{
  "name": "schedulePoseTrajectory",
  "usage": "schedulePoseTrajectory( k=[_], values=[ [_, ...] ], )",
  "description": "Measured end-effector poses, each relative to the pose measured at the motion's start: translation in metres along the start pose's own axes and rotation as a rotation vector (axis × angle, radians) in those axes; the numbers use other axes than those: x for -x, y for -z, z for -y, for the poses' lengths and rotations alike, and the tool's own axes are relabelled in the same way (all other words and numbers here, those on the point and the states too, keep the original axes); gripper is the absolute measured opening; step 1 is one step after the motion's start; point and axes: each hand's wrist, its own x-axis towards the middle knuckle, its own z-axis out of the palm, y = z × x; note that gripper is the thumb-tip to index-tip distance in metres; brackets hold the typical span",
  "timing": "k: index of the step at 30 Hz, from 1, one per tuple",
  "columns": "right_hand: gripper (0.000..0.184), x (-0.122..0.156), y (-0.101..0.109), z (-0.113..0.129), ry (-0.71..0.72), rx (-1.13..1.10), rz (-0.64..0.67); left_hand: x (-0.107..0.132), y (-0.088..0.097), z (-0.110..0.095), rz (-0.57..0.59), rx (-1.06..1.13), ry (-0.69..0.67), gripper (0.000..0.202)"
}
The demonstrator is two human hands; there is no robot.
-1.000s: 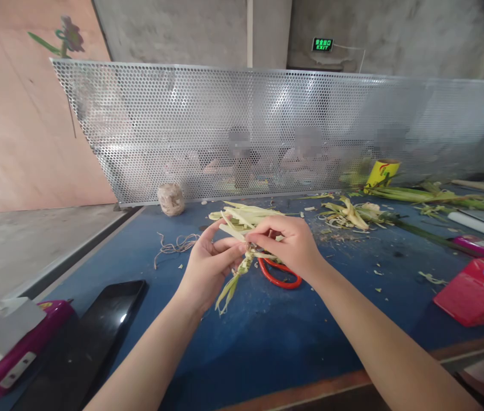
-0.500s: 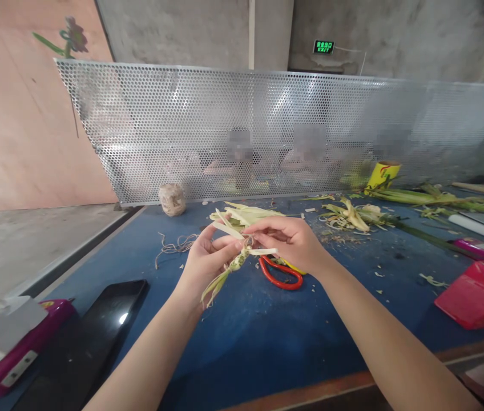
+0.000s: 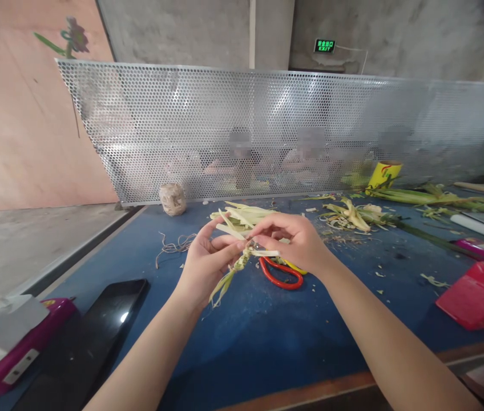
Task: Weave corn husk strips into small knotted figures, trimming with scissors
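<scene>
Pale green braid (image 3: 241, 261) hangs above the blue table (image 3: 267, 337), its upper end pinched in the fingertips of the left hand (image 3: 210, 257) and right hand (image 3: 294, 241), held close together. A short length appears plaited; several ends (image 3: 266, 253) stick out unwoven; spare strips (image 3: 250, 213) lie behind.

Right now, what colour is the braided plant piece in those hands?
The braided plant piece is pale yellow-green; it shows best in the head view.

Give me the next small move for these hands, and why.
Probably fold the right-pointing pale strip across the knotted leaf piece with the right hand: its tip sticks out free, while the left hand pinches the piece.
</scene>
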Motion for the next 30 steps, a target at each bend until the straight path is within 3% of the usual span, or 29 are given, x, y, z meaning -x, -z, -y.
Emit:
schedulePoseTrajectory(
  k=[5, 11, 20, 25, 30],
  values=[
    [0.011, -0.002, 0.002, 0.001, -0.148, -0.125, 0.03, -0.002, 0.001, 0.0, -0.011, -0.047, -0.025, 0.07],
    [0.018, -0.003, 0.006, -0.009, -0.432, -0.499, 0.335, -0.001, 0.001, -0.002, 0.012, -0.219, -0.145, 0.07],
    [0.021, -0.004, 0.0, -0.016, -0.594, -0.684, 0.191, 0.003, 0.002, 0.004, 0.048, -0.378, -0.412, 0.073],
    [0.022, -0.005, -0.004, -0.015, -0.603, -0.732, 0.148, 0.006, 0.0, 0.004, 0.057, -0.382, -0.409, 0.087],
    [0.015, -0.006, -0.003, -0.013, -0.64, -0.751, 0.187, 0.012, -0.008, 0.0, 0.044, -0.327, -0.341, 0.101]
  ],
)
